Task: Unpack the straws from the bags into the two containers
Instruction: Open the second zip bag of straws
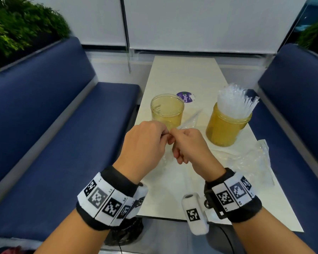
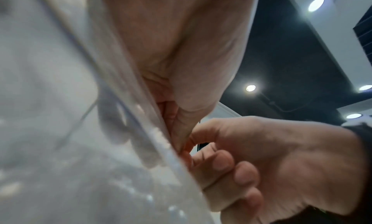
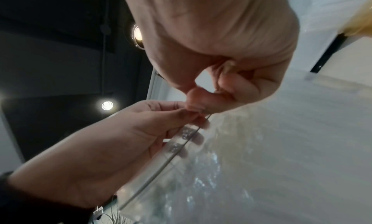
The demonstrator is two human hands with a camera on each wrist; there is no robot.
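Clear plastic bag (image 1: 188,121) pinched by curled left hand (image 1: 145,142) fingers and right hand (image 1: 189,145) fingers, fingertips meeting.

Yellow jars, blue benches, clear plastic

2 translucent yellow containers (image 1: 167,109) (image 1: 226,125) stand on a cream-white table (image 1: 184,74); the straws (image 1: 234,100) are clear-white, the bag (image 1: 246,160) colourless, the sticker (image 1: 184,97) purple, the benches (image 1: 44,107) navy, the wristbands (image 1: 106,198) black with black-and-white square codes.

Both hands, left (image 1: 145,142) and right (image 1: 189,149), pinch a clear bag (image 1: 189,121) above the bench (image 1: 182,74), between two jars (image 1: 167,109).
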